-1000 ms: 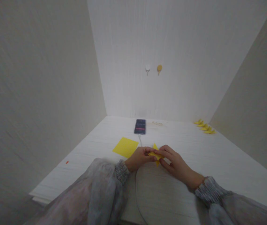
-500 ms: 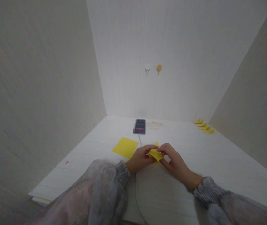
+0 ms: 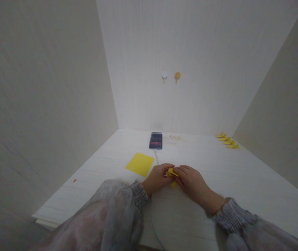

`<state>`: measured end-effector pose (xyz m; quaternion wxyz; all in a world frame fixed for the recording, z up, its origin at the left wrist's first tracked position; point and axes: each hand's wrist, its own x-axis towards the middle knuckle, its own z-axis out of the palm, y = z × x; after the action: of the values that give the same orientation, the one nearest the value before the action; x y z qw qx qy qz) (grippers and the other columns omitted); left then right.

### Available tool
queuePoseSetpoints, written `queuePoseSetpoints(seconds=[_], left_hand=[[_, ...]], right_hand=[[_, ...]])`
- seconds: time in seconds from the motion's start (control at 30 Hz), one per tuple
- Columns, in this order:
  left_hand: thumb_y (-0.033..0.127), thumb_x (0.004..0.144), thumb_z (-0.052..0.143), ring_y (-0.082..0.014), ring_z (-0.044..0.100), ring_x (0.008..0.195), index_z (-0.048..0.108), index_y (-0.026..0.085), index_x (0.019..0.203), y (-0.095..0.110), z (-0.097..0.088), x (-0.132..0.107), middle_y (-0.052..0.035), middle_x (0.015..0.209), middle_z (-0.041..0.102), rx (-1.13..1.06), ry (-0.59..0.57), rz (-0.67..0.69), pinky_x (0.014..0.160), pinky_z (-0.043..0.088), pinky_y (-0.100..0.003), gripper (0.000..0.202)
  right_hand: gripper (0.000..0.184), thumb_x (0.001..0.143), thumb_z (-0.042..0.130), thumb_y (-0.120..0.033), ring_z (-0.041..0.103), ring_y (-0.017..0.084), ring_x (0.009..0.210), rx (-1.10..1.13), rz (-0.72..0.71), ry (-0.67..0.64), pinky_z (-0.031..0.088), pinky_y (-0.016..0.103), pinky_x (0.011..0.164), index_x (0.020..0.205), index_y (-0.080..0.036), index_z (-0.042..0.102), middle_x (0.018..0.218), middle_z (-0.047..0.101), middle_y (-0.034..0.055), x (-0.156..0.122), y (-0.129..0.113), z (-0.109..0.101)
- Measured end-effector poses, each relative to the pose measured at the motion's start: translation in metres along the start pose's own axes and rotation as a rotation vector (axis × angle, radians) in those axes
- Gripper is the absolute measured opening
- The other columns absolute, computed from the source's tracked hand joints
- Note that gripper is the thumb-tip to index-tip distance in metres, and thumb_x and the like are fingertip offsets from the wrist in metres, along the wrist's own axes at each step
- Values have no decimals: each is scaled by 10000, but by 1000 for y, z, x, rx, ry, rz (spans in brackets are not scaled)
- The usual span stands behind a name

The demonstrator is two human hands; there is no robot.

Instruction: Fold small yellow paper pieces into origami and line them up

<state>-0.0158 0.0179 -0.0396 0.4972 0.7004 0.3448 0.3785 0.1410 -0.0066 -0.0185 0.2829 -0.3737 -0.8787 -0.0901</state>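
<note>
My left hand point(image 3: 157, 179) and my right hand point(image 3: 192, 182) meet over the white table point(image 3: 243, 184), both pinched on a small folded yellow paper point(image 3: 172, 173) pressed down against the tabletop. Most of the paper is hidden under the fingers; a yellow corner shows below them. A flat yellow paper square point(image 3: 140, 164) lies just left of my left hand. Both wrists wear grey gathered sleeves.
A phone point(image 3: 156, 141) with a white cable lies behind my hands near the back wall. Several folded yellow paper pieces point(image 3: 228, 141) sit in a row at the far right corner. Two hooks point(image 3: 170, 76) hang on the back wall. Walls close both sides.
The folded paper was held slightly raised between my fingers; now both hands have come down and closed together on it, covering most of it against the table.
</note>
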Motion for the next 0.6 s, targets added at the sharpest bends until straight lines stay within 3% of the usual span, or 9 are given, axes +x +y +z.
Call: queuePoseSetpoints(seconds=[0.1,0.33,0.6], left_hand=[[182,621,589,-163,558,798,542,139,993,1,0,1,-60,906,613,40,13,-17,718,432,-271,378],[135,614,572,-145,565,781,506,136,997,-4,0,4,-55,891,607,-104,18,-24,688,438,-250,389],[178,602,600,-136,570,706,582,126,883,-2,2,3,-37,794,624,-200,-32,-104,666,431,-250,286]], right_hand=[[177,725,462,-113,584,188,703,33,42,-26,471,326,657,838,-160,591,745,640,74,0,1,0],[137,736,485,-134,586,137,689,412,298,91,472,247,625,758,-176,613,732,628,33,0,14,9],[174,707,478,-120,564,149,673,268,235,9,456,260,596,817,-181,599,728,590,34,-1,5,5]])
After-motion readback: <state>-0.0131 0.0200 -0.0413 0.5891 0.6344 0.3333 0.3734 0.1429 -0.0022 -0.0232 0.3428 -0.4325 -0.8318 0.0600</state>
